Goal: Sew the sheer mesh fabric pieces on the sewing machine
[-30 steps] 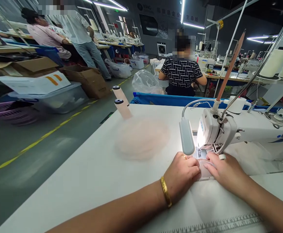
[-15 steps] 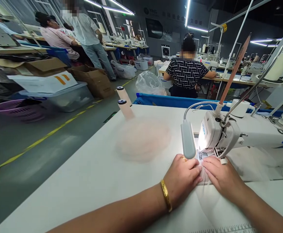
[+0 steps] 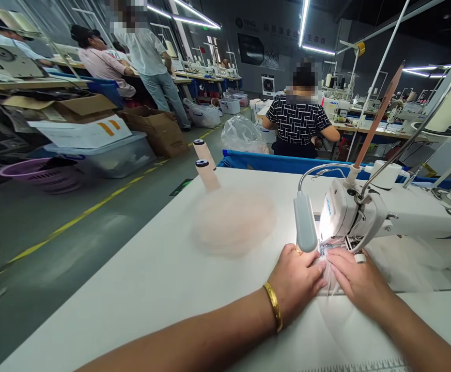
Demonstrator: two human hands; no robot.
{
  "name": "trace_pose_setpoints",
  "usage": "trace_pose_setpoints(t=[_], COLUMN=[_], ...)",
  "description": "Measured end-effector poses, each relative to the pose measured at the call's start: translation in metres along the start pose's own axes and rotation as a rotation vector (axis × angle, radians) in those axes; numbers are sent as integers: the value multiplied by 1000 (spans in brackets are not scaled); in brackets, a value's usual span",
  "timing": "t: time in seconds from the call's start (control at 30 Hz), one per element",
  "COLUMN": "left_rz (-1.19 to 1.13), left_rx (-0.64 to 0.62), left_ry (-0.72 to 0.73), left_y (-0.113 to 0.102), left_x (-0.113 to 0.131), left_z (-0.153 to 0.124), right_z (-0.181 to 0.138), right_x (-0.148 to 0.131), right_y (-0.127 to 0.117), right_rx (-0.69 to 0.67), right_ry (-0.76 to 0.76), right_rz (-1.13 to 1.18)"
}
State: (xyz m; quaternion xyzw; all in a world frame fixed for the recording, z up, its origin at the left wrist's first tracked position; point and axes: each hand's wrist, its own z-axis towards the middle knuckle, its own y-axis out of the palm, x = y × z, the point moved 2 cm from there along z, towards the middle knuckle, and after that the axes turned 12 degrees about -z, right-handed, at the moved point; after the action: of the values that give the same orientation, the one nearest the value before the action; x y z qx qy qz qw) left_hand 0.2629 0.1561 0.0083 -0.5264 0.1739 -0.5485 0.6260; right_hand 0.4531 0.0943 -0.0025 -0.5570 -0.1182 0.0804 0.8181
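Note:
My left hand (image 3: 298, 279) and my right hand (image 3: 357, 281) lie close together on the white table (image 3: 163, 279), just in front of the needle of a white sewing machine (image 3: 388, 219). Between the fingertips sits a small sheer pale piece of fabric (image 3: 329, 279), pressed flat by both hands. The left wrist wears a gold bangle and a finger carries a ring. A grey lamp head (image 3: 305, 228) on a flexible neck hangs over the left fingers and hides part of them.
A pile of sheer pink fabric pieces (image 3: 235, 221) lies left of the machine, with two pink thread cones (image 3: 206, 165) behind it. A blue bin edge (image 3: 271, 161) runs along the table's far side. A person in a patterned shirt (image 3: 298, 121) sits beyond; others stand at left by boxes.
Both hands have slid the sheer piece a little further toward the needle, and the fingers have drawn closer together. The view has shifted slightly.

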Motion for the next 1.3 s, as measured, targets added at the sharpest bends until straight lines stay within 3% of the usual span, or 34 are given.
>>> trace_pose_setpoints(t=[0.3,0.53,0.63,0.83,1.03,1.3], left_rz=[-17,-175,-215,-338,-368,-289], left_rx=[-7,-9,-14,59,82,83], left_ry=[-8,-21,-34,-60,-16,78], left_y=[1,-3,-2,2,3,0], left_x=[-3,-8,-11,-22,-28,-27], left_z=[0,-1,4,20,23,22], right_z=[2,-10,-9,-5,-3,-1], right_x=[-1,-7,-4,8,8,3], right_y=[-8,-27,-24,-11,-11,-16], right_rx=[31,-157,-82,182,179,236], right_ry=[-5,-108,-74,156,227,111], right_rz=[25,244,264,276,297,270])
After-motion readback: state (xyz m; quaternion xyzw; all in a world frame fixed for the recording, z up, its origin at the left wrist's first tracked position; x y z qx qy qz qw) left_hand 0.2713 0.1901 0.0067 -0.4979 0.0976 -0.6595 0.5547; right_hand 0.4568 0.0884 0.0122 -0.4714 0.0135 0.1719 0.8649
